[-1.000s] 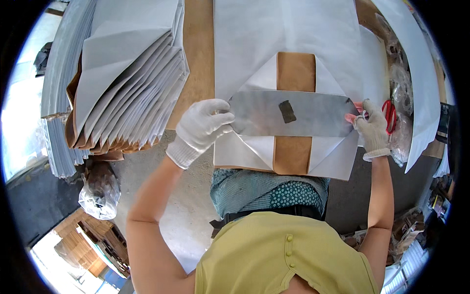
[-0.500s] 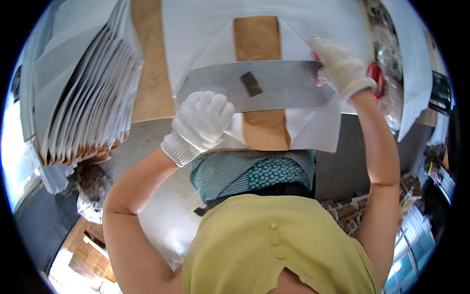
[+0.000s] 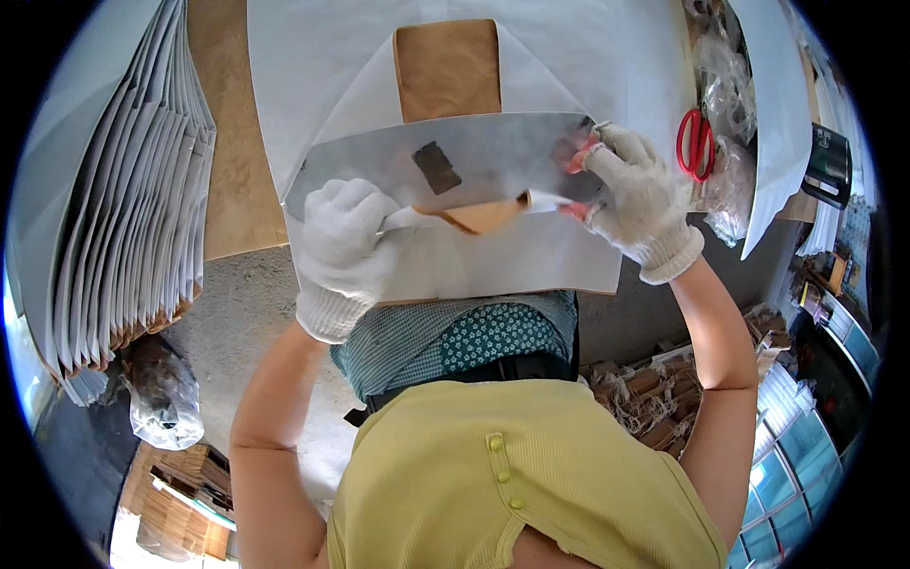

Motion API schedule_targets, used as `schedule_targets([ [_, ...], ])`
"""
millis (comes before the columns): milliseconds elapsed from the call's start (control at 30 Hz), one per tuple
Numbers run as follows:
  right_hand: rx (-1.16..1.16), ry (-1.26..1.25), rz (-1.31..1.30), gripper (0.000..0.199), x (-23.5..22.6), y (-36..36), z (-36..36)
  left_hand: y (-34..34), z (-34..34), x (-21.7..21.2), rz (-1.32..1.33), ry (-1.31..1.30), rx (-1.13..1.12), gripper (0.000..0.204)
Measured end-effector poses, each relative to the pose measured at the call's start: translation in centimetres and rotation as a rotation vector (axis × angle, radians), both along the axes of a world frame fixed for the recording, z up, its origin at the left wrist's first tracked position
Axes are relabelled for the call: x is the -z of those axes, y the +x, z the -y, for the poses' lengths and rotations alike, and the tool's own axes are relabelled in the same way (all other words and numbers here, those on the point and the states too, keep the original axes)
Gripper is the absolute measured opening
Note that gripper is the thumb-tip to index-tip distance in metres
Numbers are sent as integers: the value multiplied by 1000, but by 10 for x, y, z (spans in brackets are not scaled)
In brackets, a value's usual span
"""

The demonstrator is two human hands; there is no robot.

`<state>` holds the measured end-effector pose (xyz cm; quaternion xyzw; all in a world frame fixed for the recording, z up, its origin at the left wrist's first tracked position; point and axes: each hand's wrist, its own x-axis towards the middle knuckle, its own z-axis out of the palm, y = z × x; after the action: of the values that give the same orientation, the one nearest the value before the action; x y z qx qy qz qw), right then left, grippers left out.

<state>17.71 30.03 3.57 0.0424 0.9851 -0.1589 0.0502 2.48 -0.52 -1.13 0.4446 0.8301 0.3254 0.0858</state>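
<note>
Plate [image 3: 512, 156], flat and grey, is laid across a paper bag [image 3: 502, 261] between the two hands, its left end partly covered by one and its right end reached by the other. The left hand [image 3: 346, 232] is closed, its gloved fingers curled round the left end of a raised flap [image 3: 483, 216]. The right hand [image 3: 640, 194] is partly open: the plate's right end is touched by the fingers, while the thumb is set apart, by the flap's blurred right end. The plate's long axis is pointed left to right, roughly along the near edge of the table [image 3: 232, 142], the right end slightly farther out. The bag's lower end is projected past that edge.
</note>
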Motion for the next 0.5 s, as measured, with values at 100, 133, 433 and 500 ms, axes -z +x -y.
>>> schedule_targets([
  [100,24,16,46,50,8,-11,-1,3,-9,-7,78,-115,-104,34],
  [133,15,6,88,50,7,-17,-2,1,-12,-12,115,-158,-132,39],
  [433,165,207,28,107,21,-44,-7,-63,-49,-12,133,-125,-327,85],
  [500,186,167,55,110,24,-46,-10,-68,-55,-16,285,-199,-267,66],
])
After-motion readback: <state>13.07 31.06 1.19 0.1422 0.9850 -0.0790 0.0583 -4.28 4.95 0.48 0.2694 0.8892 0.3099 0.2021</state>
